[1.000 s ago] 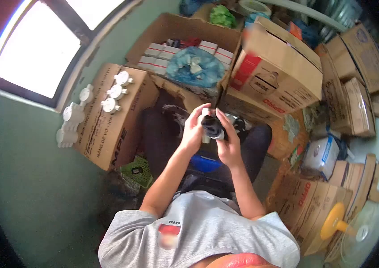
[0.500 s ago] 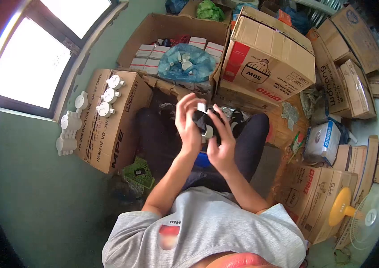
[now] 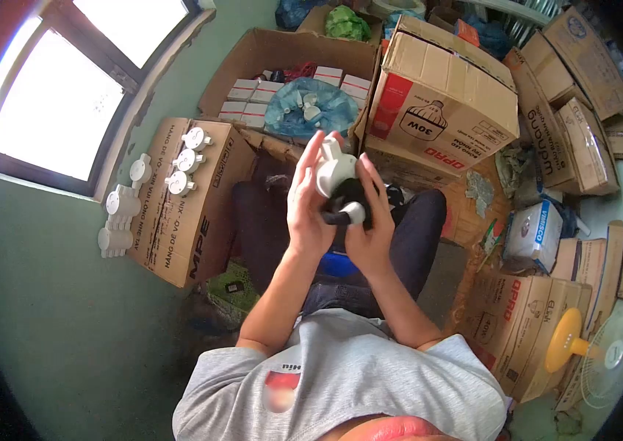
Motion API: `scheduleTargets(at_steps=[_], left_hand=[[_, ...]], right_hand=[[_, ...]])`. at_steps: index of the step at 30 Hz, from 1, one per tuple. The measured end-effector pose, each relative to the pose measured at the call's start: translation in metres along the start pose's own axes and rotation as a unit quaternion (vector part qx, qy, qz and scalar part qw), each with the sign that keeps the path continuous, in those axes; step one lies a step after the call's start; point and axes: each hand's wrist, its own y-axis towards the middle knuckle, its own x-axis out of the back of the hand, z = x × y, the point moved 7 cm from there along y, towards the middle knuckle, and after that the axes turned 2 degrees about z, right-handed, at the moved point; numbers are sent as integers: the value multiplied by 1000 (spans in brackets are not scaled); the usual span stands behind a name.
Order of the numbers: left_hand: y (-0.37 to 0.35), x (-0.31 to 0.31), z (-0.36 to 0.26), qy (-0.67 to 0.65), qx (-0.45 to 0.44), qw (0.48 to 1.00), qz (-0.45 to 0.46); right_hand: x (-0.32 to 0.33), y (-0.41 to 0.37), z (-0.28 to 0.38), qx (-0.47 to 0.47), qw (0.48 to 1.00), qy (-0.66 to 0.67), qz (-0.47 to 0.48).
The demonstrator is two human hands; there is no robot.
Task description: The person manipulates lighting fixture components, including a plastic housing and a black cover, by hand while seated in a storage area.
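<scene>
Between my two hands, above my lap, is a white round plastic fitting (image 3: 335,175) with a black part (image 3: 350,192) and a small white end below it. Its exact kind I cannot make out, as the black part is blurred and half covered. My left hand (image 3: 307,209) presses against its left side, fingers fairly straight and pointing up. On the right side, my right hand (image 3: 372,224) grips it with fingers and thumb. Similar white round fittings (image 3: 189,160) sit on a cardboard box (image 3: 172,213) to the left.
Ahead, an open carton (image 3: 234,62) holds small white boxes and a blue plastic bag (image 3: 289,117) with white parts. A large closed carton (image 3: 447,95) stands right of it. More white fittings (image 3: 117,239) are stacked by the wall. A yellow-and-white fan (image 3: 566,342) is at right.
The fitting has turned in my hands, so its white round side now shows at the top. Both hands have shifted slightly, and the view has moved a little.
</scene>
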Motion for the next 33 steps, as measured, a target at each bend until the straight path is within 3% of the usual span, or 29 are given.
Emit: scheduleTargets(at_steps=[3, 5, 7, 8, 9, 10, 12, 13, 15, 16, 17, 19, 21, 23, 25, 26, 27, 29, 31, 33], left_hand=[[-6, 4, 10, 80, 11, 996, 31], [-13, 3, 21, 199, -15, 977, 71], [-20, 6, 25, 201, 2, 979, 38], [-14, 11, 20, 179, -71, 979, 73], [-6, 12, 5, 252, -76, 963, 56], [0, 18, 4, 279, -41, 959, 37], [1, 17, 7, 298, 15, 954, 23], [-4, 6, 0, 304, -39, 947, 93], [-16, 10, 9, 358, -44, 923, 137], [-26, 9, 13, 334, -21, 936, 113], [-24, 3, 1, 410, -101, 898, 120], [-10, 3, -12, 407, -120, 899, 107], [0, 19, -11, 250, -33, 967, -20], [4, 24, -6, 154, -12, 988, 12], [-14, 14, 5, 166, 40, 985, -5], [-20, 22, 13, 257, -20, 965, 46], [-33, 22, 21, 274, 37, 960, 38], [-37, 4, 9, 510, -91, 846, 127], [-27, 2, 4, 518, -133, 833, 140], [-17, 1, -9, 546, -232, 780, 200]], right_hand=[[2, 18, -4, -18, 997, 59, -37], [10, 37, -4, 18, 999, 40, -1], [4, 33, -2, 14, 998, 55, 34], [-7, 25, 3, 18, 998, -4, 57], [-20, 13, 9, 19, 994, -64, 81], [-29, 1, 17, 68, 993, -46, 81], [-27, 5, 12, 63, 995, -41, 69], [-21, 15, 7, 64, 995, -38, 62], [-7, 34, -14, 19, 997, 68, 41], [-8, 33, -12, 9, 996, 82, 38], [-9, 34, -7, 1, 995, 96, 33], [-26, 12, -2, 20, 997, 64, 37], [-40, -6, 21, 80, 994, 0, 76], [-42, -9, 17, 82, 992, -32, 92], [-28, 5, 7, 66, 993, -17, 94], [-23, 12, 4, 48, 994, -2, 98], [-18, 20, 6, 9, 995, 88, 55], [-15, 16, -5, -162, 957, 242, -14], [-20, -1, -15, -156, 956, 247, -29], [-22, -15, -2, -78, 991, 104, 26]])
